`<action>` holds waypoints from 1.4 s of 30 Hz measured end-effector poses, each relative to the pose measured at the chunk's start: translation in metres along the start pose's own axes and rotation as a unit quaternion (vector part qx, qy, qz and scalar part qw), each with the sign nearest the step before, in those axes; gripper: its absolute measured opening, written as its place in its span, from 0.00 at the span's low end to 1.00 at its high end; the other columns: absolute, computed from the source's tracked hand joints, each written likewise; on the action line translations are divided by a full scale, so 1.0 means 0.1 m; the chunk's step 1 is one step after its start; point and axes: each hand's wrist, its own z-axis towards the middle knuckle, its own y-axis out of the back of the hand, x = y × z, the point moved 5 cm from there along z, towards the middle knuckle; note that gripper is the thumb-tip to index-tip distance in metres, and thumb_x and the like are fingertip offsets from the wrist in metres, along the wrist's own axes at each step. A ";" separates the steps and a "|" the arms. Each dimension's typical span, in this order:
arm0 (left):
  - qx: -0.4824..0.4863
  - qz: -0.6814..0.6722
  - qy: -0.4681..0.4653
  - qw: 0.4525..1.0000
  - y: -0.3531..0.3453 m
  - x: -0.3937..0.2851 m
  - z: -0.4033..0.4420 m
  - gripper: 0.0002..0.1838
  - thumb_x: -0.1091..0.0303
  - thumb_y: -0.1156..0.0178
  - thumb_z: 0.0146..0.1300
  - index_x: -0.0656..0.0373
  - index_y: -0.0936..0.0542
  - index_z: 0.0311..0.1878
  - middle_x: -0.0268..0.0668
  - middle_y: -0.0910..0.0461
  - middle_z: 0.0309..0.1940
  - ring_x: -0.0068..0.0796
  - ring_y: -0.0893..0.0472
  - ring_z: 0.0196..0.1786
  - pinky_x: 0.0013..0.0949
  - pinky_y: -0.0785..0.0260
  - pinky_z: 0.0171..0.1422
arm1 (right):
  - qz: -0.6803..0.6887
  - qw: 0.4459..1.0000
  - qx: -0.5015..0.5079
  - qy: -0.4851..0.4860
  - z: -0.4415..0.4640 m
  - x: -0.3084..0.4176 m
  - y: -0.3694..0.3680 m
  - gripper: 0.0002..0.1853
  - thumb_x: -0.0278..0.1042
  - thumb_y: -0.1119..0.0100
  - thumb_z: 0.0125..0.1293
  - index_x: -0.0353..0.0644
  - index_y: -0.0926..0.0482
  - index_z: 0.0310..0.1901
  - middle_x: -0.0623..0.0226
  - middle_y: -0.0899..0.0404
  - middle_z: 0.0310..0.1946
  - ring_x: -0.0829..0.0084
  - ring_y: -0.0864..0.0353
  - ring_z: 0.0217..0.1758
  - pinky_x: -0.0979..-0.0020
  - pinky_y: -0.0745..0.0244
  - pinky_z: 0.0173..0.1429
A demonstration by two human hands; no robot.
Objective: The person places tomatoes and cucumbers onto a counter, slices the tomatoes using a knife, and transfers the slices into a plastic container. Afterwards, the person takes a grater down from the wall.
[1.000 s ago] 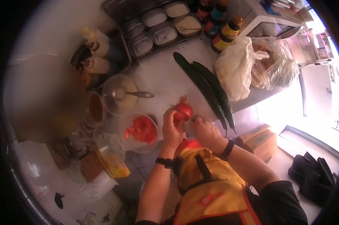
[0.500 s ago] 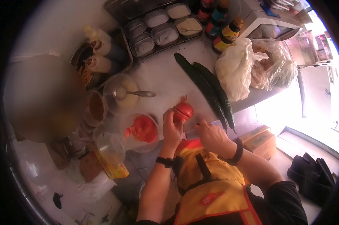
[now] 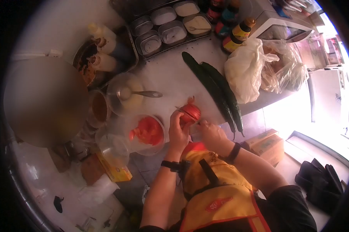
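Observation:
My left hand (image 3: 179, 132) is closed around a red tomato (image 3: 192, 111) on the light worktop (image 3: 164, 79). Cuts run across the tomato's surface, and a small red scrap lies just beyond it. In my right hand (image 3: 213, 136) is a knife (image 3: 186, 113), its thin blade lying across the tomato close to my left fingers. Motion blurs the right hand slightly, and its fingers cover the handle. Left of my left hand stands a clear bowl (image 3: 163, 140) with cut red tomato pieces (image 3: 148, 131) in it.
Two long cucumbers (image 3: 213, 87) lie right of the tomato, beside plastic bags (image 3: 246, 71). A ladle (image 3: 147, 94) rests in a bowl at left. Seasoning tubs (image 3: 172, 33) and sauce bottles (image 3: 239, 34) line the back. A blurred round object (image 3: 45, 102) blocks the left side.
The knife has moved from beside the tomato onto it, its blade now across the top. My right hand has shifted slightly left; my left hand keeps hold of the tomato.

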 end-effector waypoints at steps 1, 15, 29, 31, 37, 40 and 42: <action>0.003 -0.007 0.015 1.000 0.00 0.00 0.01 0.25 0.71 0.33 0.63 0.62 0.30 0.60 0.51 0.27 0.59 0.55 0.23 0.60 0.44 0.29 0.63 | 0.000 1.000 -0.001 0.001 0.02 0.02 0.01 0.12 0.35 0.45 0.69 0.39 0.21 0.49 0.49 0.19 0.41 0.49 0.14 0.44 0.53 0.18 0.45; -0.039 0.014 -0.022 0.999 0.03 -0.10 -0.01 0.25 0.79 0.33 0.61 0.62 0.31 0.60 0.48 0.29 0.57 0.47 0.22 0.59 0.38 0.20 0.57 | 0.046 0.998 -0.014 -0.030 -0.27 0.06 0.30 0.12 0.39 0.52 0.75 0.40 0.23 0.46 0.50 0.23 0.39 0.48 0.15 0.37 0.50 0.21 0.39; -0.031 0.017 0.008 0.999 0.00 -0.03 -0.01 0.26 0.79 0.34 0.62 0.63 0.30 0.62 0.47 0.28 0.58 0.43 0.17 0.53 0.35 0.18 0.52 | 0.032 0.996 -0.039 0.072 0.14 0.12 0.39 0.11 0.32 0.42 0.61 0.38 0.20 0.44 0.50 0.19 0.35 0.49 0.15 0.35 0.54 0.19 0.40; -0.036 0.014 0.000 0.999 0.00 -0.02 0.00 0.26 0.79 0.34 0.62 0.63 0.30 0.62 0.48 0.28 0.59 0.44 0.18 0.54 0.35 0.18 0.53 | 0.023 0.998 -0.007 0.050 0.07 0.10 0.38 0.11 0.30 0.42 0.61 0.37 0.20 0.44 0.50 0.18 0.35 0.49 0.15 0.35 0.54 0.19 0.40; -0.031 0.005 0.001 0.999 0.01 -0.02 -0.01 0.25 0.79 0.34 0.62 0.62 0.29 0.61 0.48 0.28 0.60 0.45 0.20 0.58 0.37 0.19 0.55 | 0.034 0.999 0.033 0.007 -0.12 0.01 0.21 0.11 0.27 0.45 0.61 0.37 0.20 0.45 0.50 0.19 0.39 0.48 0.14 0.40 0.54 0.18 0.43; -0.028 -0.012 0.015 0.999 -0.03 0.07 -0.02 0.25 0.80 0.35 0.62 0.61 0.29 0.61 0.48 0.27 0.59 0.45 0.20 0.59 0.37 0.20 0.55 | -0.017 0.999 0.044 0.015 0.09 0.02 0.00 0.12 0.27 0.47 0.63 0.39 0.20 0.48 0.49 0.21 0.44 0.48 0.14 0.44 0.54 0.19 0.45; -0.030 -0.030 0.027 0.999 -0.03 0.10 -0.03 0.24 0.81 0.35 0.62 0.61 0.29 0.61 0.48 0.26 0.59 0.45 0.20 0.59 0.37 0.20 0.55 | 0.035 0.999 0.028 -0.007 -0.03 -0.05 -0.09 0.14 0.27 0.49 0.67 0.39 0.25 0.53 0.44 0.23 0.47 0.44 0.16 0.42 0.49 0.19 0.44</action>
